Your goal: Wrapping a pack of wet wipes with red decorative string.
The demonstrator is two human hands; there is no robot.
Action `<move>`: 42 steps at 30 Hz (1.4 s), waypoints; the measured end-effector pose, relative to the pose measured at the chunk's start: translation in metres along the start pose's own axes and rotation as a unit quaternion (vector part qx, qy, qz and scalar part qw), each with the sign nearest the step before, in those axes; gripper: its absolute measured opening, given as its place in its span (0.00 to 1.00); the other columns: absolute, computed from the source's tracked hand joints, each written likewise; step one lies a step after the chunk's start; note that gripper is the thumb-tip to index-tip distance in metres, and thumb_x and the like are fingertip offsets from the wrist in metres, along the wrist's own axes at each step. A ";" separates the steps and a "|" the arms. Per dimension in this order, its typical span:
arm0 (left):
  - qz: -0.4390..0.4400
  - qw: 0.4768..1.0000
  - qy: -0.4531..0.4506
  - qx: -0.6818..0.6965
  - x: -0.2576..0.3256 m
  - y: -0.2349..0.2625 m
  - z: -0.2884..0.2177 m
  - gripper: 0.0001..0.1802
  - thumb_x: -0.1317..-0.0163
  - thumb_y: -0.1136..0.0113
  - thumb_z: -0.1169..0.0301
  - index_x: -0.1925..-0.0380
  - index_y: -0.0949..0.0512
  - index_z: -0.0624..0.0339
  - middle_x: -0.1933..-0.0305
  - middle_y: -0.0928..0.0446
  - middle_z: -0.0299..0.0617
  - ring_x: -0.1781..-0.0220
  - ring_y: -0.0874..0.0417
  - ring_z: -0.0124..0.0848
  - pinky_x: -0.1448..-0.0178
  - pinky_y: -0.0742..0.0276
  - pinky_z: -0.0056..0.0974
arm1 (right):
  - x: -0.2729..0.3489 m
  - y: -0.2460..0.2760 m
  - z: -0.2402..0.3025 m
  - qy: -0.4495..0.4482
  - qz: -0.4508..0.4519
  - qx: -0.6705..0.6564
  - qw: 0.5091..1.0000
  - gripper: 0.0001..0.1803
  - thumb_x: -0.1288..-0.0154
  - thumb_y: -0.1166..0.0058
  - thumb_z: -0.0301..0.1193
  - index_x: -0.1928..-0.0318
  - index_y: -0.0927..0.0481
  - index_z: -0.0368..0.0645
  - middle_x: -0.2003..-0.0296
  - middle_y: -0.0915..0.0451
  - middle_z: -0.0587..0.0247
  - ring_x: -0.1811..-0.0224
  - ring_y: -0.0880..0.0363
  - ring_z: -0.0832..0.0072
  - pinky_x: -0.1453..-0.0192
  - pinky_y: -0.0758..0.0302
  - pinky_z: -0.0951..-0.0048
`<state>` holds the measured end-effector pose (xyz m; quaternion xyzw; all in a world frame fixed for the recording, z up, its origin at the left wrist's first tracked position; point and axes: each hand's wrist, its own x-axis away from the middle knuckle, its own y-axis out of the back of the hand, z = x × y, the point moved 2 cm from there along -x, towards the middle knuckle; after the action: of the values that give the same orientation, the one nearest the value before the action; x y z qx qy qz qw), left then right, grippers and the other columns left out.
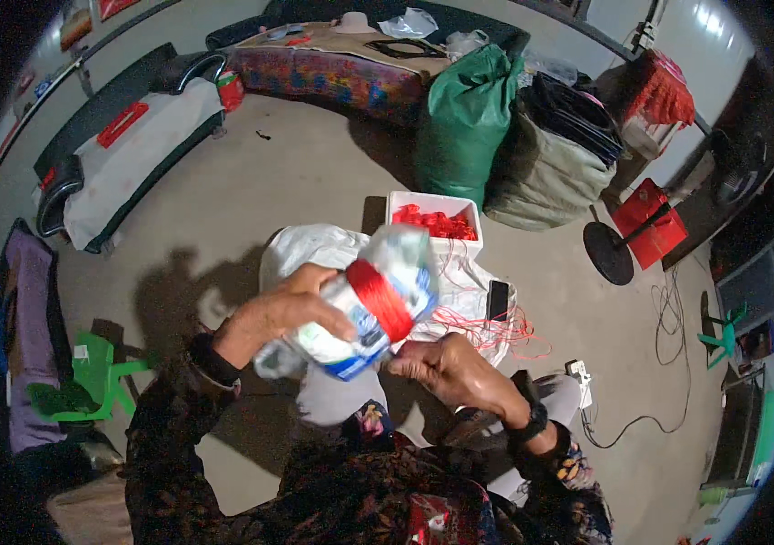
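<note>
Dark patterned sleeves [332,490] fill the bottom of the view, our two forearms rising from them toward the middle. Our left hand [282,313] wraps over the top of a plastic bottle [359,318], fingers curled closed around its white and blue body, tilting it so its upper end points up and to the right. That grip seems meant to hold the bottle steady as a spool. A thick band of red thread [381,298] is wound around the bottle's middle.

Our right hand [446,368] sits just below and to the right of the bottle, fingers drawn narrow and pinched near its lower end, apparently guiding a strand; the strand itself is too fine to make out between the fingers.

Loose red thread trails [496,331] across a white sack [314,250] spread on the concrete floor [314,173], likely laid there to keep the thread clean. Beyond it stands a white foam box [434,209] holding more red thread, near enough to feed from. A dark phone [497,298] lies on the sack's right edge. Farther back lean a green sack [464,118] and a grey bundle [541,177]. A small green plastic stool [92,377] stands at our left.
</note>
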<state>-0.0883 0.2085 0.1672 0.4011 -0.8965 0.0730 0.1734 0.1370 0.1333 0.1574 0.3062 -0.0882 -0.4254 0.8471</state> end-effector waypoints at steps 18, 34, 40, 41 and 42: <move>-0.013 0.998 -0.006 -0.059 -0.011 0.012 0.022 0.32 0.68 0.28 0.73 0.55 0.24 0.67 0.68 0.19 0.44 0.66 0.17 0.32 0.60 0.21 0.34 | 0.006 0.025 0.027 -0.003 0.094 -0.037 0.995 0.12 0.34 0.46 0.36 0.61 0.21 0.39 0.70 0.20 0.55 0.67 0.19 0.76 0.63 0.26 0.68; 0.036 0.990 -0.033 -0.135 -0.016 0.009 0.035 0.27 0.69 0.26 0.72 0.63 0.22 0.68 0.67 0.19 0.41 0.63 0.20 0.29 0.56 0.24 0.36 | 0.002 0.010 0.006 -0.009 0.077 -0.050 0.996 0.12 0.34 0.46 0.36 0.60 0.18 0.39 0.72 0.19 0.57 0.71 0.22 0.72 0.64 0.26 0.71; 0.210 0.858 -0.366 -0.292 0.008 -0.052 0.018 0.42 0.65 0.22 0.61 0.47 0.27 0.67 0.57 0.19 0.41 0.59 0.20 0.28 0.52 0.24 0.37 | -0.028 0.058 0.020 -0.099 0.101 -0.138 0.980 0.11 0.35 0.44 0.36 0.64 0.17 0.40 0.75 0.20 0.69 0.73 0.26 0.82 0.66 0.29 0.75; 0.219 0.890 -0.301 -0.264 0.014 -0.049 0.005 0.42 0.64 0.22 0.62 0.47 0.27 0.67 0.57 0.19 0.41 0.59 0.20 0.28 0.52 0.24 0.36 | -0.027 0.045 -0.004 -0.135 0.089 -0.220 0.962 0.11 0.34 0.45 0.35 0.64 0.18 0.39 0.74 0.19 0.69 0.72 0.26 0.81 0.64 0.28 0.75; 0.236 0.911 -0.245 -0.233 0.013 -0.043 -0.014 0.42 0.64 0.22 0.63 0.46 0.28 0.67 0.57 0.19 0.40 0.59 0.19 0.27 0.52 0.23 0.36 | -0.012 0.026 -0.033 -0.116 0.046 -0.298 0.947 0.11 0.34 0.46 0.35 0.63 0.18 0.39 0.72 0.19 0.68 0.71 0.25 0.80 0.63 0.28 0.75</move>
<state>-0.0605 0.1742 0.1847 0.1314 -0.9708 -0.2002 0.0148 0.1606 0.1689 0.1480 -0.0155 -0.0691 -0.4257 0.9021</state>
